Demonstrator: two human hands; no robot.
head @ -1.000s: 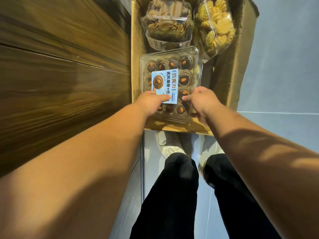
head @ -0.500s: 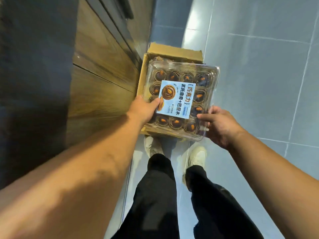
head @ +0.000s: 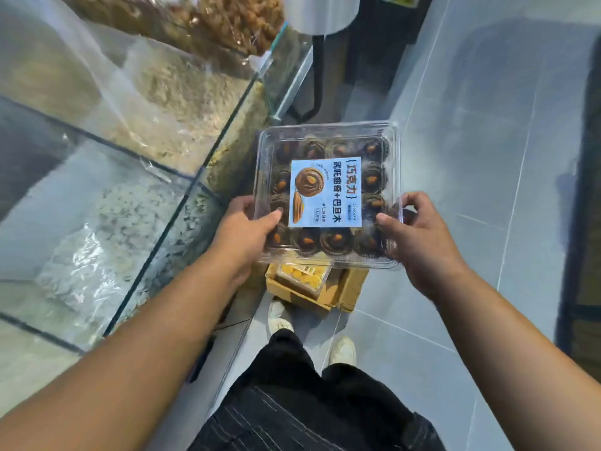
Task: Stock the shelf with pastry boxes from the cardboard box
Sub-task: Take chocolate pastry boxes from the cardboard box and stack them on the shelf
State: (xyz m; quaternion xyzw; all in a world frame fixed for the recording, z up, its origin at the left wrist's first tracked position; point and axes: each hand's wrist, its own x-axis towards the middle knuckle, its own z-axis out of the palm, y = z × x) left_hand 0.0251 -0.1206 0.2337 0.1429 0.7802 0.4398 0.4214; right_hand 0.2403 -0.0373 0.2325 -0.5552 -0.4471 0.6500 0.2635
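Above the grey tiled floor, beside a glass display case, a clear plastic pastry box is held level in both hands, off any surface. Square clamshell, transparent lid, raised rim all round. Inside: dark chocolate swirl cookies in rows, each with an orange-brown nut on top. Light-blue label centred on lid, printed with a cookie picture and dark Chinese characters, text running sideways to the wearer.

Left hand grips the box's left near edge, thumb pressed on the lid, other fingers hidden under it. Right hand grips the right near edge, thumb on the lid, fingers curled round the rim. Both hands clamp the box.

Directly below, on the floor, the open cardboard box sits partly hidden by the held box; a second clear box of yellow pastries shows inside. The glass case holds bagged bulk snacks, pale and brown; contents blurred. Person's dark trousers and white shoes at bottom.
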